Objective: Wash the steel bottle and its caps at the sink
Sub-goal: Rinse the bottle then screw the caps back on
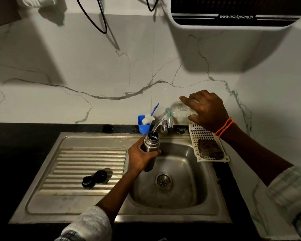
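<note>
The steel bottle (150,150) stands nearly upright over the back-left part of the sink (181,197) basin, its open mouth up and its base hanging above the basin floor. The left hand (140,156) grips it round the middle, fingers curled across the front and thumb on the far side.

Above and to the right of the bottle mouth, the right hand (206,110) holds a clear plastic bottle (179,111) tipped on its side — fingers wrapped over the body, the forefinger stretched straighter along the top. A thin stream of water (157,124) falls from its green-ringed neck into the steel bottle's mouth. An orange thread band (224,127) circles the right wrist.

Just behind the stream, at the sink's back edge, is the chrome tap (168,123). Left of the tap a blue cup (142,126) holds a white bottle brush (149,119) with a blue handle.

On the ribbed drainboard (87,164), left of the basin, lie the two black caps touching each other — the smaller cap (88,181) nearer the front, the larger cap (101,176) just behind and right of it.

On the sink's right rim sits a white perforated tray (201,134) with a dark scrub pad (210,148) in it. The sink is set in a black desk (16,136), with a marble-pattern wall (94,66) behind it and a water purifier (233,13) mounted above.
</note>
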